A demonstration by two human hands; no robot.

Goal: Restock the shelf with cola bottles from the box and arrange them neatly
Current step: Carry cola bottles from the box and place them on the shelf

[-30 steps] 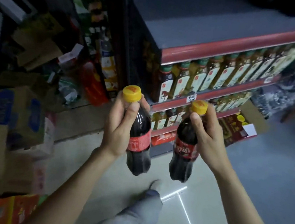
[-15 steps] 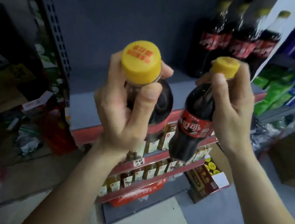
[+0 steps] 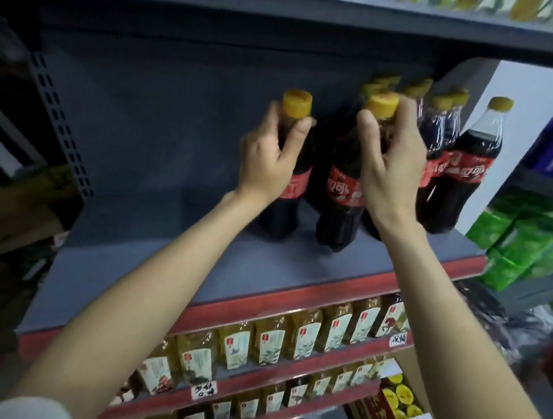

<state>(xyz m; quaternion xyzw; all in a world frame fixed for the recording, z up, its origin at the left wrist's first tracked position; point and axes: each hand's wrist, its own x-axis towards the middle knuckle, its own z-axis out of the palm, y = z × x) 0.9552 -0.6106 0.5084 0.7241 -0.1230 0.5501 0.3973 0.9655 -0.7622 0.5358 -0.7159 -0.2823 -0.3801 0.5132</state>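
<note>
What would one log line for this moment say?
left hand: holds left bottle | right hand: holds right bottle | both standing on shelf

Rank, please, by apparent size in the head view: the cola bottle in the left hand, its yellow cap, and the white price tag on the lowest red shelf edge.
1. Cola bottle in the left hand.
2. and 3. Yellow cap and white price tag look alike; unranked.

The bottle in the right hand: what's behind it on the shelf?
Behind that bottle, gripped by the right hand, stand more yellow-capped cola bottles. The hand and bottle cover their lower parts, so the count is unclear.
</note>
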